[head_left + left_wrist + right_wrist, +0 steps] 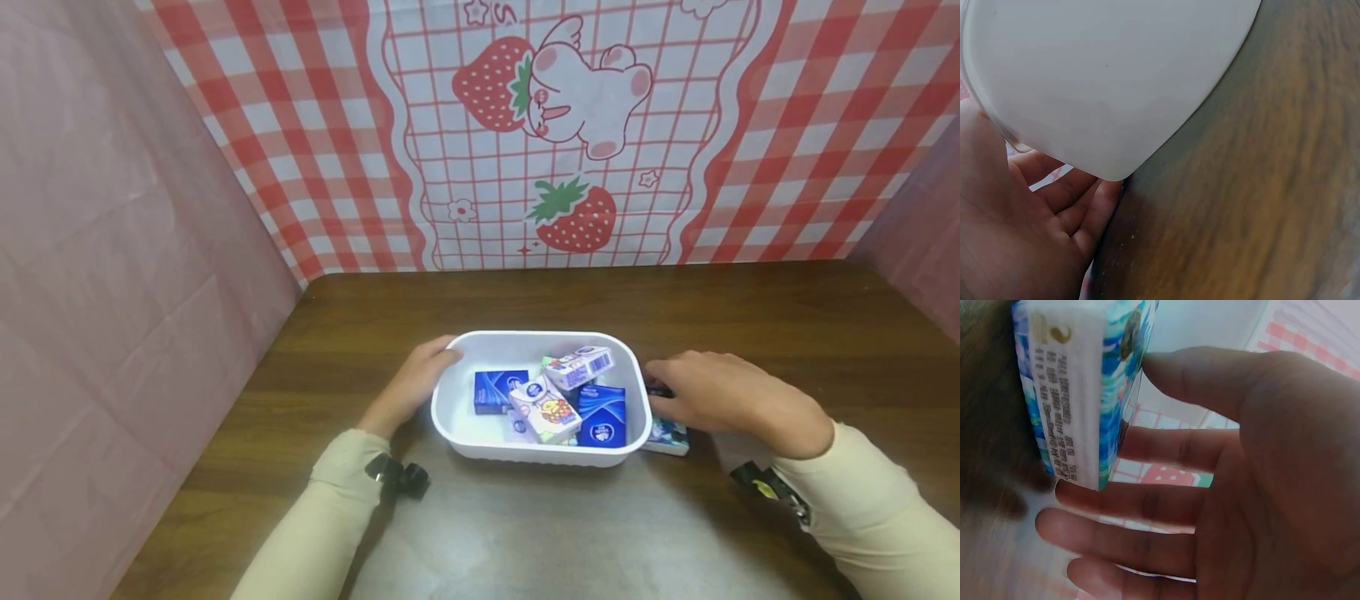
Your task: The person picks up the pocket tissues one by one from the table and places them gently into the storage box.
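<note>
My left hand [420, 375] grips the left end of a white plastic bin [517, 454], thumb at the rim and fingers against the outer wall. In the left wrist view the bin's smooth wall [1110, 81] fills the upper left. Just right of the bin, my right hand [720, 396] reaches down around a small dark item [660, 390], mostly hidden by the thumb and index finger. A blue-patterned tissue pack [1069, 400] lies nearer to me, partly under that hand. It blocks the fingertips in the right wrist view, so a grip is unclear.
Inside the bin lie several small packs, among them a blue pack [498, 392], a cartoon-print pack [546, 408] and a tilted white-and-purple pack [581, 367]. The brown wooden table [345, 317] meets a red-checked cloth [330, 125] behind and a pink curtain [112, 292] at the left.
</note>
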Demonstrator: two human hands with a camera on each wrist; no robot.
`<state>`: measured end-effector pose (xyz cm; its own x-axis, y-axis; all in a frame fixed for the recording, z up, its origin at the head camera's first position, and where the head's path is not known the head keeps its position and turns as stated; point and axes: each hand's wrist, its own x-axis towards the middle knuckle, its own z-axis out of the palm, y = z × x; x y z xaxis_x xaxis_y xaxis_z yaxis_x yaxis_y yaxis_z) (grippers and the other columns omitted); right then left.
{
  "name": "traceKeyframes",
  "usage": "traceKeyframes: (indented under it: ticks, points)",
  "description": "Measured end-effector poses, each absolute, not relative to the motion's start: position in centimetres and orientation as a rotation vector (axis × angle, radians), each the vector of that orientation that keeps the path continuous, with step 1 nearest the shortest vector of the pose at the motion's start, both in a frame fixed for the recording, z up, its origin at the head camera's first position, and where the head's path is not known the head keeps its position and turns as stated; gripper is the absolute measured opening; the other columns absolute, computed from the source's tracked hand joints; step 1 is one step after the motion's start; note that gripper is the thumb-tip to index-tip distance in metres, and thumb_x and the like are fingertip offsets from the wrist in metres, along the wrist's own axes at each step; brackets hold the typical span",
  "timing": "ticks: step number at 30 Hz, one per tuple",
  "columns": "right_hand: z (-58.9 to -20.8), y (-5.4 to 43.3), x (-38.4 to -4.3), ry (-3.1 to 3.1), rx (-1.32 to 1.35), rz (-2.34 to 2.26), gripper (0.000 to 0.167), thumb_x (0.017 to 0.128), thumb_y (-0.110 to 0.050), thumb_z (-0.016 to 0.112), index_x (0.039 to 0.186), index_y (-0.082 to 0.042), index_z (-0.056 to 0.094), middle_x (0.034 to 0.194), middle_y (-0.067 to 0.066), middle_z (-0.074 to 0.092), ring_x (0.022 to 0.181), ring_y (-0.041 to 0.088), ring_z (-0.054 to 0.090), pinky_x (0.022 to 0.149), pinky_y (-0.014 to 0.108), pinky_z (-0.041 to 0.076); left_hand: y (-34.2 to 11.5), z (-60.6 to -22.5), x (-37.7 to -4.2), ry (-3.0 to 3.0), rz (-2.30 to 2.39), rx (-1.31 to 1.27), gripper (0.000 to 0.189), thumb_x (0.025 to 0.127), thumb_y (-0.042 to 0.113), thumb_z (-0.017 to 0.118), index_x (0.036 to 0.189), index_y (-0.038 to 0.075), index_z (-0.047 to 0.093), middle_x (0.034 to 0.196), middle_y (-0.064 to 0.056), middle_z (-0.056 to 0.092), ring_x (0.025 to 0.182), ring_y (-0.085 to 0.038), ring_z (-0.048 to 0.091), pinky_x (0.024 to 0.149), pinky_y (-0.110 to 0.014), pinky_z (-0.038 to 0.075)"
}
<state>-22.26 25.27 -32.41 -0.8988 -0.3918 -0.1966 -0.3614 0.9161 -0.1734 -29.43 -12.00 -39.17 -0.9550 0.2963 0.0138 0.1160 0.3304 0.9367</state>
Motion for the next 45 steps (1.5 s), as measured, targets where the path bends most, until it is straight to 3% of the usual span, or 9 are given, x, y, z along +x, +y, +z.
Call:
traceKeyframes:
  ticks: [12, 22, 45]
  points:
    - [-32.76, 24.71, -22.14, 2.904, -0.606, -0.113, 0.050, 0.090, -0.049, 0.070, 0.118, -0.008, 0.070, 0.082, -0.005, 0.067, 0.071, 0.015, 0.062, 0.068, 0.050, 0.058, -11.99, -39.07, -29.43, 2.417, 1.689, 0.375, 0.036, 0.105, 0.027, 0.049, 0.133, 0.008, 0.062, 0.112, -0.012, 0.069, 0.093, -0.025, 0.068, 0.080, -0.038, 0.057]
    - [-32.80, 24.61, -22.18, 2.890, -0.587, -0.146, 0.053, 0.089, -0.050, 0.071, 0.120, -0.007, 0.069, 0.087, -0.002, 0.069, 0.076, 0.017, 0.065, 0.072, 0.053, 0.058, -11.97, -39.05, -29.36, 2.413, 1.697, 0.374, 0.036, 0.104, 0.026, 0.049, 0.132, 0.007, 0.062, 0.112, -0.013, 0.069, 0.093, -0.025, 0.068, 0.079, -0.038, 0.057]
    - [-32.65, 25.19, -22.18, 2.767, -0.506, -0.358, 0.051, 0.090, -0.044, 0.072, 0.118, -0.002, 0.067, 0.084, -0.001, 0.066, 0.068, 0.011, 0.062, 0.061, 0.037, 0.060, -12.06, -39.28, -29.56, 2.412, 1.692, 0.375, 0.036, 0.105, 0.027, 0.049, 0.132, 0.008, 0.062, 0.111, -0.013, 0.069, 0.091, -0.025, 0.068, 0.077, -0.037, 0.058]
